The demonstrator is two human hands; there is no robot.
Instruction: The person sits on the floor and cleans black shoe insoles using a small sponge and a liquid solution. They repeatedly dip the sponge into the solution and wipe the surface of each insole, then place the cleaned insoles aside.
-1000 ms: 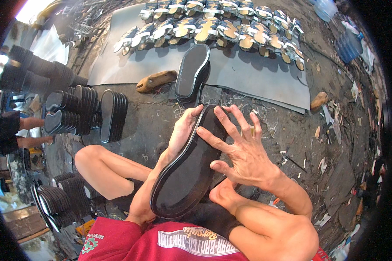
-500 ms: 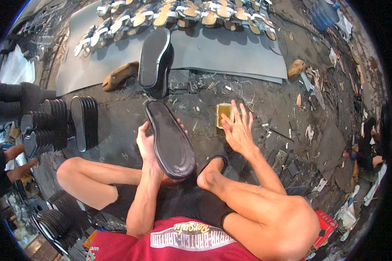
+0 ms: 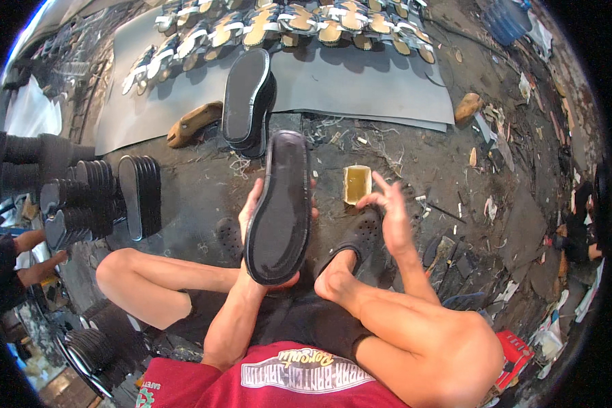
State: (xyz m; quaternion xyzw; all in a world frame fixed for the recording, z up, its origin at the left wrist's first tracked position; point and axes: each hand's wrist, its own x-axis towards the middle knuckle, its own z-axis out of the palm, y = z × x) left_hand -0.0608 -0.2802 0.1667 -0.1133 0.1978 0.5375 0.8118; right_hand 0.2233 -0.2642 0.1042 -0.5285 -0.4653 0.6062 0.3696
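My left hand (image 3: 251, 204) grips a black shoe sole (image 3: 279, 211) from beneath, thumb on its left edge and fingertips showing at the right edge. The sole is tilted, its toe end pointing away from me, and its face looks wet and shiny in places. My right hand (image 3: 394, 214) is beside a small open tub (image 3: 358, 185) holding a yellowish substance. Its thumb and fingers are apart, slightly blurred, and nothing shows between them. Beyond the held sole lies a stack of black soles (image 3: 246, 95) with pale rims.
Rows of sandals (image 3: 299, 19) stand on a grey sheet (image 3: 360, 88). Wooden shoe lasts (image 3: 194, 124) lie near it. More stacked soles (image 3: 139, 197) stand at left, near another person's hands (image 3: 37, 258). Scraps litter the floor at right, around a brush (image 3: 444, 250).
The sole has turned more upright and shifted slightly right in my left hand. My right hand has drawn back from over the tub toward me.
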